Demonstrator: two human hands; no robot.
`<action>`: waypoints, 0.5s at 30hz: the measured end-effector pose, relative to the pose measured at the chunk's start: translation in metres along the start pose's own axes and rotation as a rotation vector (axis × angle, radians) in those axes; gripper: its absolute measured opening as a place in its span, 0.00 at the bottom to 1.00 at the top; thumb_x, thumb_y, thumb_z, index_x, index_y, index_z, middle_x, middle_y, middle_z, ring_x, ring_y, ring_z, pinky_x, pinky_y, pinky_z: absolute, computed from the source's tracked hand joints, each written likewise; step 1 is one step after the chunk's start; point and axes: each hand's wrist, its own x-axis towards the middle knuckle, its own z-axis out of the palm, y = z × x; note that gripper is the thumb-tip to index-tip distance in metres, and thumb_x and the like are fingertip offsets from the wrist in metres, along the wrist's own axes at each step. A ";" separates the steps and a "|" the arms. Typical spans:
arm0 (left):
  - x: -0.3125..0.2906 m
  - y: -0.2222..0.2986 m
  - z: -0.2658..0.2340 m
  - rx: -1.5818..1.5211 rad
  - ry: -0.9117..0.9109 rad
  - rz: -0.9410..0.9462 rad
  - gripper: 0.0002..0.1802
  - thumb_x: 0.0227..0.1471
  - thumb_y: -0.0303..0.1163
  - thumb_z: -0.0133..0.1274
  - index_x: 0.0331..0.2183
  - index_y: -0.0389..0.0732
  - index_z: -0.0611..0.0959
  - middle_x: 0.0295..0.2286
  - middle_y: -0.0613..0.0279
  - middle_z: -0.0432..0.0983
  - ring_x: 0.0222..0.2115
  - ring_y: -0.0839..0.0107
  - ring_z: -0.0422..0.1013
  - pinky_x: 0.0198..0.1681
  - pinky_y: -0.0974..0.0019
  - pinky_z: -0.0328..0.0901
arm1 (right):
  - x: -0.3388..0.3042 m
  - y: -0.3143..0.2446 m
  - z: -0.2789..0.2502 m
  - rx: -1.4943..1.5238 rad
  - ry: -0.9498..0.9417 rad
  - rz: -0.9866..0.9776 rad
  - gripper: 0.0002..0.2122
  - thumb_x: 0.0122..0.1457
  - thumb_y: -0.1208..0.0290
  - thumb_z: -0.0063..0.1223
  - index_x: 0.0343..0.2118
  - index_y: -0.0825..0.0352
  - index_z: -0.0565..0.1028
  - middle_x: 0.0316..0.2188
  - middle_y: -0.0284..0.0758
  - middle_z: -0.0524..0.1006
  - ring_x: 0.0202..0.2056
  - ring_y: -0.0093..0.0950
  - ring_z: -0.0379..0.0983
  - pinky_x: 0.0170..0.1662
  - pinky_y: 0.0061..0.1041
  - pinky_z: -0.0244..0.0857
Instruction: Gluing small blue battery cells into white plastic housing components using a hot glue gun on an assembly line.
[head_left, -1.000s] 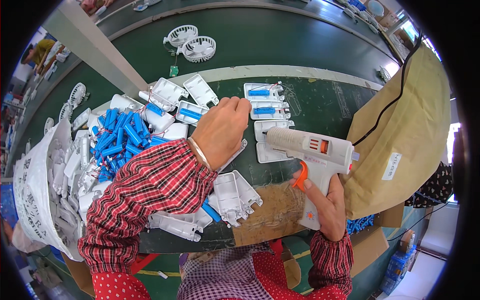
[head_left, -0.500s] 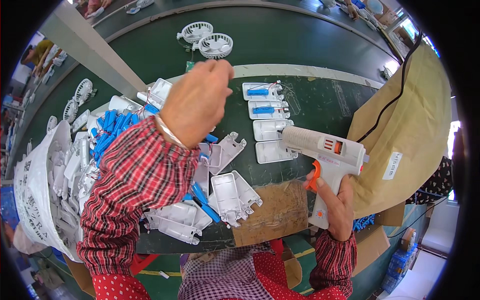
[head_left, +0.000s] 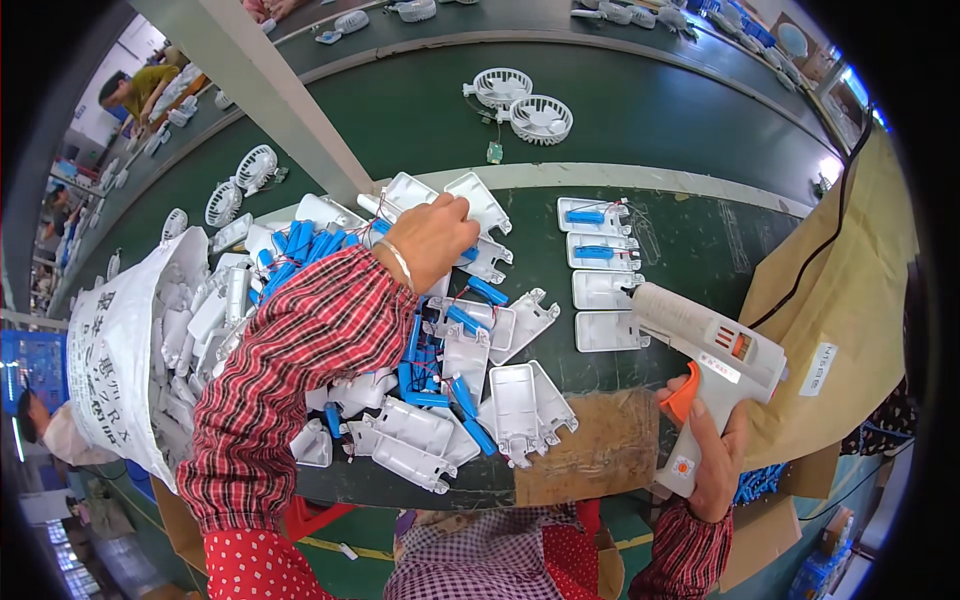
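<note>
My right hand (head_left: 722, 440) is closed round a white hot glue gun (head_left: 735, 375) with an orange trigger. Its nozzle points left, over the third of several white plastic shells (head_left: 603, 291) in a column. The two far shells each carry a blue battery (head_left: 596, 252); the two nearer ones show none. My left hand (head_left: 435, 240) is down on the far part of a heap of white shells (head_left: 415, 428) and blue batteries. Its fingers are curled, and a blue battery shows just beside them; whatever they grip is hidden beneath.
A white sack (head_left: 110, 360) of white parts stands at the left. Brown paper (head_left: 830, 270) with a black cord before it rises at the right. Cardboard (head_left: 590, 450) lies on the near table edge. White fan heads (head_left: 540, 120) sit on the green belt beyond; a metal post (head_left: 265, 95) rises at left.
My left hand has come down onto the heap from above it. The whole view has shifted, so things appear farther right and lower. The glue gun stays by the third shell.
</note>
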 end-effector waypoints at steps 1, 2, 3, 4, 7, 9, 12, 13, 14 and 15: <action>0.001 -0.002 0.005 0.063 -0.011 0.021 0.08 0.42 0.24 0.55 0.31 0.39 0.79 0.33 0.57 0.71 0.39 0.57 0.70 0.39 0.59 0.69 | -0.002 -0.002 0.002 0.013 0.002 -0.009 0.19 0.61 0.76 0.47 0.53 0.76 0.62 0.43 0.45 0.75 0.44 0.34 0.75 0.51 0.31 0.66; -0.002 -0.003 0.009 0.118 -0.017 0.020 0.09 0.41 0.24 0.54 0.31 0.39 0.79 0.33 0.57 0.71 0.38 0.59 0.70 0.39 0.60 0.69 | -0.003 -0.003 0.003 0.013 0.002 -0.011 0.19 0.61 0.76 0.47 0.53 0.76 0.62 0.43 0.45 0.75 0.44 0.34 0.75 0.51 0.31 0.66; -0.002 -0.003 0.014 0.147 0.026 0.047 0.08 0.42 0.24 0.54 0.31 0.39 0.79 0.33 0.57 0.71 0.37 0.59 0.70 0.39 0.60 0.69 | -0.005 -0.004 0.003 0.011 0.003 -0.006 0.19 0.60 0.77 0.47 0.54 0.76 0.62 0.43 0.45 0.75 0.44 0.34 0.74 0.51 0.32 0.66; -0.002 -0.004 0.017 0.176 0.070 0.074 0.08 0.42 0.25 0.54 0.30 0.39 0.79 0.33 0.57 0.70 0.36 0.58 0.70 0.39 0.60 0.69 | -0.006 -0.005 0.004 0.009 0.004 -0.001 0.19 0.60 0.77 0.47 0.54 0.76 0.62 0.43 0.45 0.75 0.44 0.34 0.74 0.51 0.32 0.66; -0.002 -0.007 0.009 0.093 0.171 0.077 0.09 0.40 0.26 0.57 0.29 0.38 0.78 0.32 0.56 0.69 0.36 0.58 0.70 0.37 0.59 0.67 | -0.007 -0.001 0.002 0.008 -0.013 -0.020 0.21 0.60 0.76 0.46 0.55 0.76 0.60 0.44 0.48 0.75 0.45 0.37 0.74 0.51 0.34 0.67; -0.003 -0.010 -0.007 -0.163 0.306 0.002 0.09 0.42 0.25 0.58 0.31 0.37 0.78 0.30 0.56 0.70 0.32 0.60 0.70 0.34 0.62 0.66 | -0.006 -0.004 0.004 0.016 -0.012 -0.015 0.21 0.60 0.76 0.46 0.55 0.76 0.60 0.44 0.48 0.74 0.45 0.37 0.74 0.51 0.34 0.67; -0.004 0.005 -0.038 -1.089 0.203 -0.438 0.11 0.48 0.26 0.58 0.36 0.37 0.77 0.25 0.64 0.73 0.24 0.77 0.68 0.29 0.74 0.63 | -0.006 -0.008 0.005 0.027 -0.010 0.004 0.21 0.60 0.76 0.46 0.55 0.76 0.60 0.44 0.48 0.74 0.45 0.37 0.74 0.51 0.35 0.67; -0.003 0.008 -0.045 -1.353 0.206 -0.495 0.13 0.50 0.27 0.58 0.39 0.37 0.77 0.24 0.67 0.73 0.23 0.81 0.68 0.28 0.77 0.63 | -0.006 -0.010 0.005 0.036 -0.014 0.008 0.21 0.60 0.75 0.46 0.55 0.76 0.60 0.45 0.48 0.74 0.45 0.37 0.74 0.52 0.35 0.67; -0.004 0.008 -0.050 -1.420 0.084 -0.494 0.14 0.51 0.27 0.58 0.41 0.38 0.76 0.25 0.66 0.74 0.25 0.81 0.69 0.30 0.77 0.64 | -0.006 -0.011 0.005 0.036 -0.014 0.010 0.21 0.60 0.75 0.46 0.55 0.76 0.60 0.45 0.48 0.74 0.45 0.37 0.74 0.52 0.35 0.67; -0.004 0.010 -0.050 -1.505 0.032 -0.519 0.14 0.51 0.27 0.58 0.41 0.38 0.76 0.26 0.65 0.75 0.25 0.81 0.70 0.30 0.77 0.65 | -0.007 -0.014 0.006 0.044 -0.011 0.016 0.21 0.60 0.75 0.46 0.55 0.76 0.60 0.45 0.48 0.74 0.45 0.37 0.74 0.52 0.35 0.67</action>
